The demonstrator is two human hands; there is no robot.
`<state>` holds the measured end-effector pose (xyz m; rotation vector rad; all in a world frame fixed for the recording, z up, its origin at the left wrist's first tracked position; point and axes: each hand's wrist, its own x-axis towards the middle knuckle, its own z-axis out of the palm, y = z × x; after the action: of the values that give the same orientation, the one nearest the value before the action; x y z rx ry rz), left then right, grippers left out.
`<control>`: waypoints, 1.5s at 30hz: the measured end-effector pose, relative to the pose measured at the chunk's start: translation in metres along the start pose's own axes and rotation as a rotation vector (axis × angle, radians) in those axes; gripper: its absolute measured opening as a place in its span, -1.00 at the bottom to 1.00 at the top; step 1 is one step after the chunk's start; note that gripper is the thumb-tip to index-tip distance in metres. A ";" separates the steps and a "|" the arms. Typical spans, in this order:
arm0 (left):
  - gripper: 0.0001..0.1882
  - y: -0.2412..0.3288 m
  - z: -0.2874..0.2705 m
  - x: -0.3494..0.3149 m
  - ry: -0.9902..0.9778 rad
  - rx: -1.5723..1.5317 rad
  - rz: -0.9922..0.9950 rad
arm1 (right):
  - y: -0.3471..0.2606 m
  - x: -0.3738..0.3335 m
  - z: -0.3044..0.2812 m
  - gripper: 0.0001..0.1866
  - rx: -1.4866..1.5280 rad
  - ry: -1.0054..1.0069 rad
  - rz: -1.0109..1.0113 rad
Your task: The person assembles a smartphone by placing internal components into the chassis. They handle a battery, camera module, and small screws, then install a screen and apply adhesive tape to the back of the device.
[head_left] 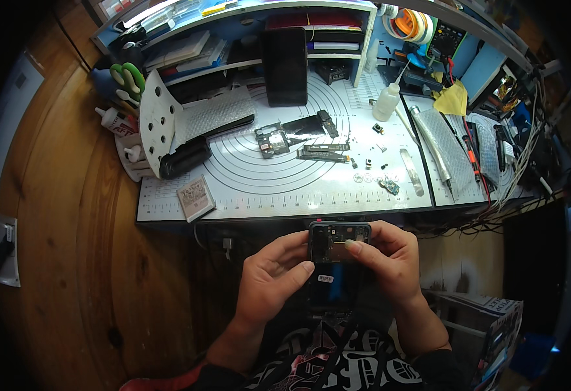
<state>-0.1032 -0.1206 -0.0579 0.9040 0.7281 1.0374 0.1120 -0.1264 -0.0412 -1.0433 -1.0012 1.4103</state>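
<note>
Just in front of the bench's near edge, both hands hold an opened smartphone frame (329, 251) with its inner side showing. My left hand (269, 277) grips its left edge, the thumb lying along the side. My right hand (393, 264) holds the right side, its thumb pressed onto the inside near the upper middle. The lower part of the frame is black and bears a small white label (326, 278). Fingers behind the frame are hidden. On the mat beyond lie loose phone parts (272, 140), dark strips (324, 154) and a small circuit board (389, 187).
A flat boxed part (195, 199) lies at the mat's near left corner. Behind, a black phone-sized panel (284, 68) stands upright. A needle-tipped bottle (386, 102) and a flat metal strip (412, 173) are at right, near bubble wrap (436, 133) and cables (523, 140).
</note>
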 end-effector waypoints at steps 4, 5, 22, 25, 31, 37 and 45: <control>-0.51 0.004 0.008 0.000 0.028 0.054 0.011 | 0.001 -0.001 -0.002 -0.86 -0.006 -0.014 -0.025; -0.51 0.004 0.009 0.000 0.035 0.060 0.018 | 0.001 -0.002 -0.002 -0.86 -0.006 -0.014 -0.026; -0.58 0.004 0.015 -0.002 0.107 0.124 0.068 | 0.000 -0.004 0.003 -0.90 -0.038 -0.020 -0.061; -0.59 0.004 0.016 -0.002 0.126 0.131 0.063 | -0.001 -0.005 0.004 -0.90 -0.078 -0.012 -0.058; -0.55 0.001 0.013 0.002 0.131 0.106 0.012 | 0.004 0.000 0.001 -0.91 -0.096 0.020 0.044; -0.39 -0.011 0.008 0.011 0.024 -0.079 -0.015 | 0.017 0.009 -0.004 -0.87 0.027 0.025 0.029; -0.24 -0.013 0.003 0.013 0.014 -0.010 -0.080 | 0.007 0.017 -0.003 -0.74 -0.143 -0.066 0.194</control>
<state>-0.0909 -0.1126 -0.0694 0.8533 0.7642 0.9760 0.1125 -0.1098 -0.0498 -1.2328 -1.0845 1.5566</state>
